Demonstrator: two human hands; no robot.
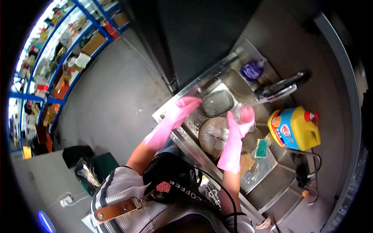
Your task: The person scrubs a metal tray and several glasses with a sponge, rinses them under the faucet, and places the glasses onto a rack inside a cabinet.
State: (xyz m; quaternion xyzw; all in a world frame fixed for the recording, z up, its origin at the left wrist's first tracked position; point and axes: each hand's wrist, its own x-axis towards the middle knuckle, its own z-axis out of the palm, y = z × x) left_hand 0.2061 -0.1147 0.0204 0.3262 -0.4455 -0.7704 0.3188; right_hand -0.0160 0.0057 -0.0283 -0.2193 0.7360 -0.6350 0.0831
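Note:
My right hand [243, 121], in a long pink rubber glove, is closed around a clear glass [252, 127] over the sink; the fingers cover much of it. My left hand [188, 103], gloved likewise, hovers at the sink's near left edge with its fingers stretched out and slightly blurred, holding nothing visible. Just right of it sits a grey rectangular tub [218, 104] that seems to hold water. Below the glass is a round, brownish basin or pan [211, 134] with small items in it that I cannot make out. A green-and-yellow sponge [261, 148] lies on the sink ledge.
A black-and-chrome faucet [285, 85] reaches over the metal sink [266, 189]. Behind stand a purple soap bottle [252, 70] and a large yellow detergent jug [296, 128]. A brown cloth-like piece [245, 163] lies near the drain. Blue shelving [58, 101] is far left.

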